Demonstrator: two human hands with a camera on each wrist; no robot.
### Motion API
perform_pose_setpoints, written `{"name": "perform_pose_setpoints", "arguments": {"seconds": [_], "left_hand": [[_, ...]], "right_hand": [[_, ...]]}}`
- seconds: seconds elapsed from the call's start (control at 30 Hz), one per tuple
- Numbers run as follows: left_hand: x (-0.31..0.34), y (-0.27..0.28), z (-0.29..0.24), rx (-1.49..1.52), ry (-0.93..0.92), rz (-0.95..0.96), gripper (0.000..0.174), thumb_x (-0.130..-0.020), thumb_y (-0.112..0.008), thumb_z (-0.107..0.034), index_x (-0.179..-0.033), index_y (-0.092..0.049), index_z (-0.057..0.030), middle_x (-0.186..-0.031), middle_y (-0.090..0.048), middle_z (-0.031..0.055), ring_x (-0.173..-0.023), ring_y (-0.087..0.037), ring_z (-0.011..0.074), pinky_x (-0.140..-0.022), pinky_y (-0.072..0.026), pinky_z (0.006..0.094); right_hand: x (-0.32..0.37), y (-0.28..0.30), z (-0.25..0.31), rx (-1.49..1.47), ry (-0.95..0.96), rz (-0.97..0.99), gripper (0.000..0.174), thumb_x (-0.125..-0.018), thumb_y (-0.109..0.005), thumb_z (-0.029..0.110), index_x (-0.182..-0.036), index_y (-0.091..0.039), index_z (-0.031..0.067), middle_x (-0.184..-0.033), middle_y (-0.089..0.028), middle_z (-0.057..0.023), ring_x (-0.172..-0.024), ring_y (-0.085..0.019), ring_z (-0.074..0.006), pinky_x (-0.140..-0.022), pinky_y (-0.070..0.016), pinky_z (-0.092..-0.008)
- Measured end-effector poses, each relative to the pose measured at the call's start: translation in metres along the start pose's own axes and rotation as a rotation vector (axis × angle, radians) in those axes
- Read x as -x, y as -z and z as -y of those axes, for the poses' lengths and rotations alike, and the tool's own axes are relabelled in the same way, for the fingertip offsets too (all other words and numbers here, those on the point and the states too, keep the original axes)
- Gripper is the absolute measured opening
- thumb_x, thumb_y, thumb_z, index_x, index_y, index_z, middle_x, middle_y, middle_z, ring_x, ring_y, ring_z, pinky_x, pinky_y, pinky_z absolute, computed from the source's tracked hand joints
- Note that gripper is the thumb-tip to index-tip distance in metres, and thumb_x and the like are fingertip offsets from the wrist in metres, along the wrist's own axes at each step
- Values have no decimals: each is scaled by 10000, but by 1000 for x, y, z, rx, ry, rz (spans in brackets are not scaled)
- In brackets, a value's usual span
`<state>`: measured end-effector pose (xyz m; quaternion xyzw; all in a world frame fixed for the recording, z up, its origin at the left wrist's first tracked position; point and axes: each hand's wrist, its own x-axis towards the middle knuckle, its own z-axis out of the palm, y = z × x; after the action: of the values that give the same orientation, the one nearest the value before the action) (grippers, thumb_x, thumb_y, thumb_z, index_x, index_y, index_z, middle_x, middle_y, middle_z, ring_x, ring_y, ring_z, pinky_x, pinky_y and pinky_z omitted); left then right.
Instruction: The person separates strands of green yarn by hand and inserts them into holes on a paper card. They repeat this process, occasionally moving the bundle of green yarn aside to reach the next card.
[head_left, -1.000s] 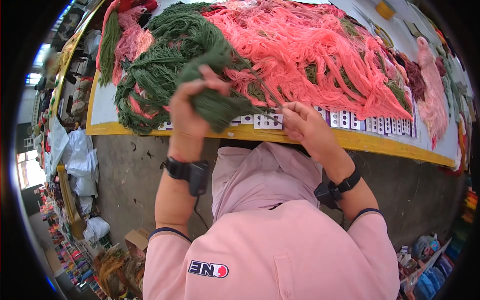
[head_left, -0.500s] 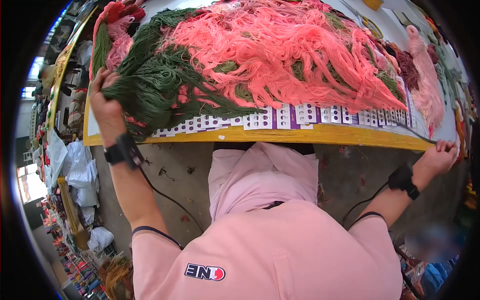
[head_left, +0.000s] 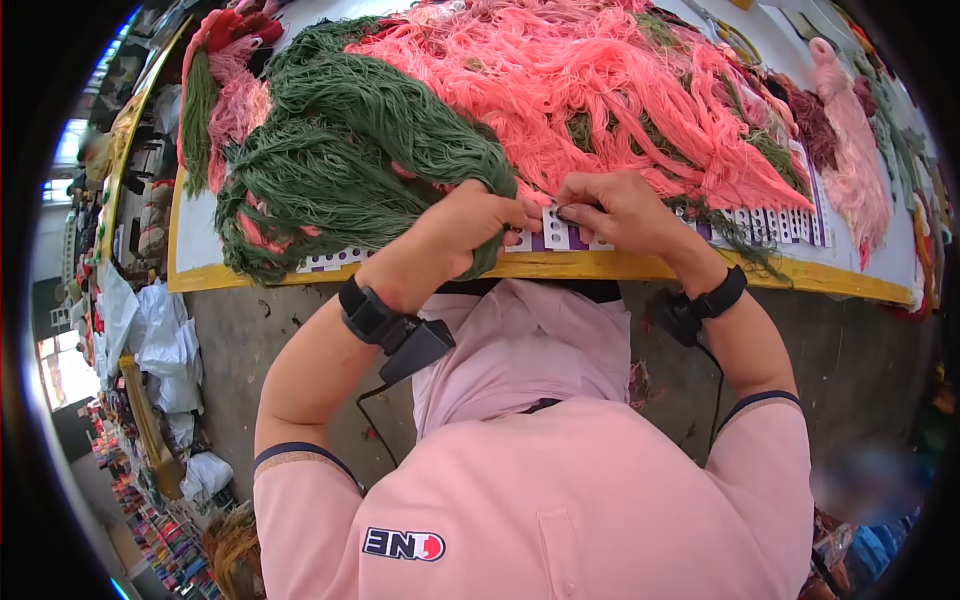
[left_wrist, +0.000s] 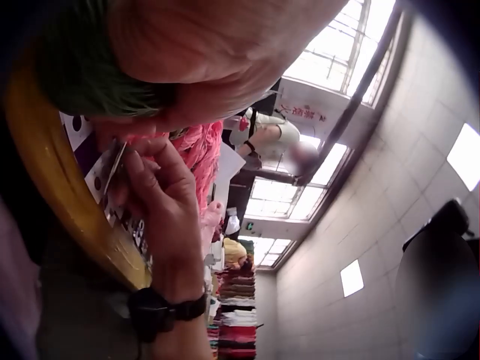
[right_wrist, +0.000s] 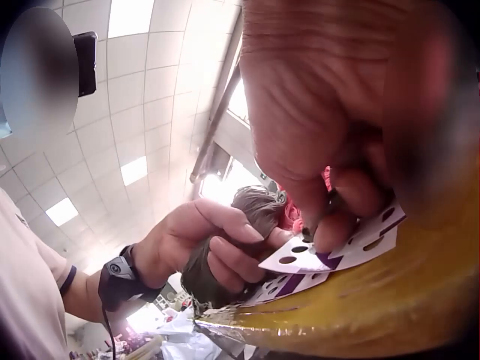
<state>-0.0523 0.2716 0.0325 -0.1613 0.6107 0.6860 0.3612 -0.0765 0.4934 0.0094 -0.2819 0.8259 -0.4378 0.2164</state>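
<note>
A thick bundle of dark green yarn [head_left: 380,110] lies over the table's left half, and its near end runs into my left hand [head_left: 465,225], which grips it. My right hand [head_left: 625,215] is close beside it, thumb and fingers pinched at a white and purple punched card [right_wrist: 300,260]. In the right wrist view the card tilts up from the table edge, and its end comes up to the left fingers. Something small and dark shows at the right fingertips; I cannot tell what it is. Loose green strands [head_left: 740,245] trail right of the right hand over the edge.
Tangled coral-pink yarn [head_left: 600,90] covers the table's middle. More punched cards [head_left: 765,225] line up along the yellow table edge [head_left: 800,280]. A pale pink hank [head_left: 845,150] lies at the right, scissors [head_left: 740,40] at the back. White bags [head_left: 160,340] stand on the left.
My right hand drew a strand far out to the right, then came back to the middle. My left hand moved from the far left to the middle, bringing the green bundle's end along.
</note>
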Motion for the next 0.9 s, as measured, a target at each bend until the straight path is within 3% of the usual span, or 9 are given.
{"name": "perform_pose_setpoints", "arguments": {"seconds": [0.2,0.3,0.43,0.53,0.73,0.83,0.9], "left_hand": [[-14,-12,16,22,-15,-68,70,-813,-610,68,-871,-641,43,-773,-640,77,-553,-510,107,-469,-385,255],[-20,-15,22,-11,-35,-120,59,-805,-631,56,-860,-642,35,-714,-613,52,-522,-499,113,-457,-377,270],[-22,-20,24,-66,-112,-186,49,-789,-674,6,-826,-648,27,-677,-613,51,-498,-511,117,-448,-387,274],[-12,-14,17,-473,-251,-294,89,-764,-710,-34,-789,-649,26,-655,-622,52,-507,-532,114,-444,-396,266],[-1,-3,15,-636,-265,-317,131,-781,-717,-71,-792,-641,34,-700,-644,74,-549,-539,108,-475,-426,267],[2,3,21,-88,-326,-134,110,-835,-689,-71,-875,-640,19,-832,-678,117,-612,-532,88,-523,-444,253],[8,11,15,232,-163,-11,98,-863,-665,-60,-925,-632,9,-880,-681,119,-643,-525,74,-546,-441,237]], "right_hand": [[-5,-5,-8,244,217,-142,68,-857,-624,96,-901,-597,52,-685,-627,-115,-585,-634,-270,-572,-480,-355],[-6,-10,-3,343,115,-132,127,-828,-620,192,-906,-619,91,-728,-650,-140,-692,-637,-366,-620,-481,-453],[-6,-10,5,276,98,-85,112,-844,-589,144,-907,-602,52,-740,-637,-168,-705,-627,-381,-629,-475,-458],[-6,-5,-4,82,113,-85,95,-859,-571,109,-903,-596,29,-752,-631,-185,-709,-624,-386,-627,-471,-458],[-6,-6,-6,75,75,-63,104,-855,-608,116,-899,-595,22,-768,-634,-192,-715,-626,-384,-631,-473,-451],[-2,-5,-5,117,137,-60,109,-854,-622,121,-886,-586,23,-741,-626,-176,-693,-629,-353,-622,-475,-421],[0,-4,-4,207,213,-61,96,-861,-621,94,-868,-564,18,-688,-606,-142,-643,-634,-287,-600,-476,-361]]}}
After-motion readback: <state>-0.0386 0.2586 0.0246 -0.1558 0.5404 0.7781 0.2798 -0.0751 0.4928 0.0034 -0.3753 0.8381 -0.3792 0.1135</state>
